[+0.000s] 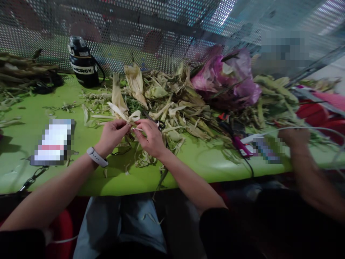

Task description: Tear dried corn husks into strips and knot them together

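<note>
Both my hands meet over the green table (88, 176), working a pale corn husk strip (134, 116) bent into a loop. My left hand (115, 131), with a white watch band at the wrist, pinches the strip from the left. My right hand (149, 136) pinches it from the other side, fingertips nearly touching the left ones. Just beyond the fingers, a wider dry husk (118, 95) stands up from the pile. Husk scraps (145, 158) lie under and beside my right hand. Exactly how the strip is folded between the fingertips is hidden.
A heap of corn husks (188, 111) spreads behind my hands, with a pink plastic bag (226, 79) on it. A black bottle (83, 64) stands back left; a phone (54, 142) lies left. At right are a co-worker's hand (295, 136), another phone (266, 150) and a magenta-handled tool (241, 145).
</note>
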The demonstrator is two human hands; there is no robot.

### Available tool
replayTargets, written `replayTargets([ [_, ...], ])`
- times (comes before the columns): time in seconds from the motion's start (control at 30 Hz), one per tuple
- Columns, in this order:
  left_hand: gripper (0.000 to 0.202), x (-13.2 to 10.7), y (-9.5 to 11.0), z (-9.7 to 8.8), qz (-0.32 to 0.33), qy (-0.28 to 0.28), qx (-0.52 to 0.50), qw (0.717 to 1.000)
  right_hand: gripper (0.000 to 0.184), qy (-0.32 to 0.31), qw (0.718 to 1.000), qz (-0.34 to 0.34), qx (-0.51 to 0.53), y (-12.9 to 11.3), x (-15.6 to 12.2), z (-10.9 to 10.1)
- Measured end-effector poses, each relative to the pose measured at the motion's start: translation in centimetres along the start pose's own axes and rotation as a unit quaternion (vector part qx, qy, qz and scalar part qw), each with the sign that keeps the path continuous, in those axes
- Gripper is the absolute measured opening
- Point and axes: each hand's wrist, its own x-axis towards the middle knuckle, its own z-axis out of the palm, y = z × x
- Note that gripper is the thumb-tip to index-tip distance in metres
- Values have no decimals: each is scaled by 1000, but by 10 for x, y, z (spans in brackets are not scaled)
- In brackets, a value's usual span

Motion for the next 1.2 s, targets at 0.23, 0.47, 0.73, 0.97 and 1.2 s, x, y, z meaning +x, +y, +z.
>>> replayTargets([
  [0.23,17,0,0,2,9,-1,27,1000,22,-2,990,79,118,2,3,-2],
  [0.47,14,-1,0,4,-17,-12,-24,1000,32,-44,953,217,208,1,1,-2],
  [0.73,13,-3,4,6,-45,-46,-92,994,38,-46,922,264,281,10,0,6],
  [0.97,15,-4,7,6,-68,-39,-156,985,43,-71,904,299,297,0,1,0],
  [1.2,24,-6,10,7,-56,-64,-115,990,43,-45,928,269,253,6,-1,4],
])
